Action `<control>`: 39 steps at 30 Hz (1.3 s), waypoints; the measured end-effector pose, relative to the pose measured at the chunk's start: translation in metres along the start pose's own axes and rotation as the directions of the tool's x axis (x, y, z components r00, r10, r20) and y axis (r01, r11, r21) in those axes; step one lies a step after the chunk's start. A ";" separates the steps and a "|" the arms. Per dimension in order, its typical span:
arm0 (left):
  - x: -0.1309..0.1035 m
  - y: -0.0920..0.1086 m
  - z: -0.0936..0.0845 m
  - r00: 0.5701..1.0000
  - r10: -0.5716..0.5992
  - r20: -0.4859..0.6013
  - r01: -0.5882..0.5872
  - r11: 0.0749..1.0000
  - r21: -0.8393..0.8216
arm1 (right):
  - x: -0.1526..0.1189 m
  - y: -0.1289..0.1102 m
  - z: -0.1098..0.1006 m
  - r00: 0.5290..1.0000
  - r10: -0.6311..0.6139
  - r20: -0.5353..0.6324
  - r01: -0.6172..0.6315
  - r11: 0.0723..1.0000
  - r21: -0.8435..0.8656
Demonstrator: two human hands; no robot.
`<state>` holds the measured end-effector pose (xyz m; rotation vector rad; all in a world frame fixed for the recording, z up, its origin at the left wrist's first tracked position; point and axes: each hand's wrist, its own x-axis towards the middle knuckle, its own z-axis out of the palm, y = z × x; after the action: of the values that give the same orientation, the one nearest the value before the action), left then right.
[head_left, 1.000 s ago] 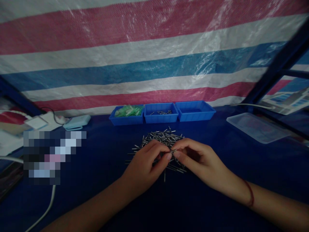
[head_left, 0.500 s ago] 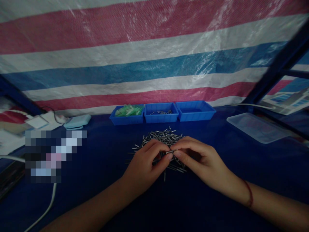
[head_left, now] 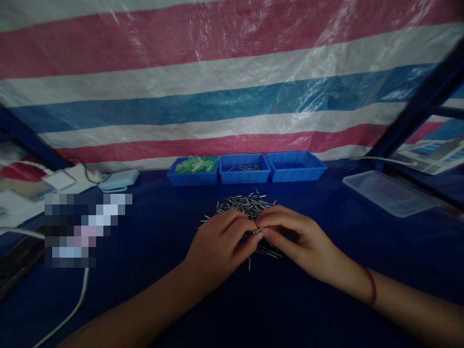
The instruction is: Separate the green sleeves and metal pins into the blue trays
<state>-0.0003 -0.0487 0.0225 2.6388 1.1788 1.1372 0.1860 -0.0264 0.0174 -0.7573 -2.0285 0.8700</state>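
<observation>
"Just above the pile of metal pins, what are the hands doing?"

"Left hand and right hand meet at the fingertips. Thumb and forefinger of each pinch one short metal pin; fingers hide part of it, so full length cannot be told."

"Likeliest fault?"

"A slip, I judge. Contact is at the tips only, and the metal looks smooth; uneven pressure from the two sides could roll it out."

"Consequence?"

"It could drop among lookalikes and be hard to pick out again. Dim light and a dark blue table would not help."

"Second risk?"

"Scatter. Loose ends poke out beside both hands, and a stray pin lies at the near side. A careless wrist could sweep some away. Whether the knuckles touch the pile: unclear."

"Behind it?"

"Middle tray holds similar-looking pieces; a misplaced pin could get mixed in."
</observation>
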 end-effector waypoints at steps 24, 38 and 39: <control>0.002 -0.096 -0.033 0.908 -0.209 0.363 0.180 0.977 0.112 | 0.089 0.042 -0.031 0.986 -0.164 -0.018 0.101 0.691 -0.716; 0.001 -0.081 -0.035 0.887 -0.192 0.420 0.158 0.981 0.115 | 0.020 0.041 -0.040 1.000 -0.026 0.016 0.030 0.865 -0.501; -0.001 -0.080 -0.034 0.874 -0.179 0.453 0.148 0.984 0.104 | 0.020 0.041 -0.041 0.999 -0.035 0.028 0.044 0.873 -0.485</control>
<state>-0.0730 -0.0006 0.0227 2.5770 1.3129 0.4083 0.2183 0.0249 0.0125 -0.9742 -2.3014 0.3337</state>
